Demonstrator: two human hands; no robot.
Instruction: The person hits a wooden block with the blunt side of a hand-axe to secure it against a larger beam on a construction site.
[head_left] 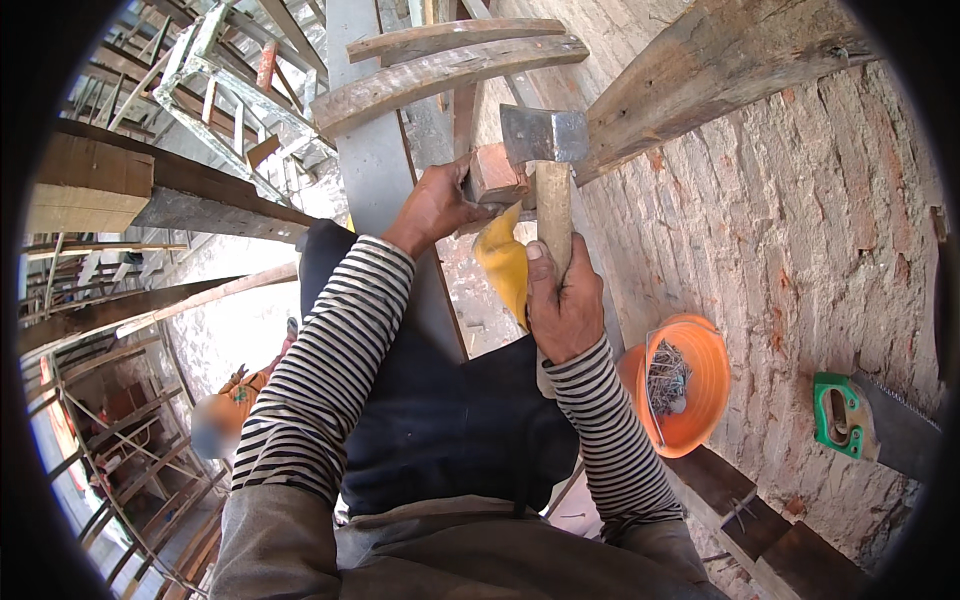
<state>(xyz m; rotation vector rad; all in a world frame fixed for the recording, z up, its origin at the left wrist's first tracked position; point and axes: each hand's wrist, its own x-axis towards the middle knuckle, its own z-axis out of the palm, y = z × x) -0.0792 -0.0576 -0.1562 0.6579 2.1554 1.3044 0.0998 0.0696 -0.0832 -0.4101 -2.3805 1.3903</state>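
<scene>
My left hand (432,212) grips a short reddish-brown wood block (497,172), its fingers closed round the left side. In my right hand (568,302) is a hatchet (553,205), held by its pale wooden handle. The hatchet's metal head lies at the upper right of the block, blade toward the left; whether they touch I cannot tell. A yellow piece of cloth or sheet (502,262) hangs between my two hands, beside the handle. What holds it up is hidden.
An orange bucket (708,390) with many nails sits right of my right forearm. Farther right is a green-handled handsaw (845,415) against the rough brick wall (740,230). Curved planks (450,75) and a thick beam (710,70) lie ahead. A person in orange (242,395) is below left.
</scene>
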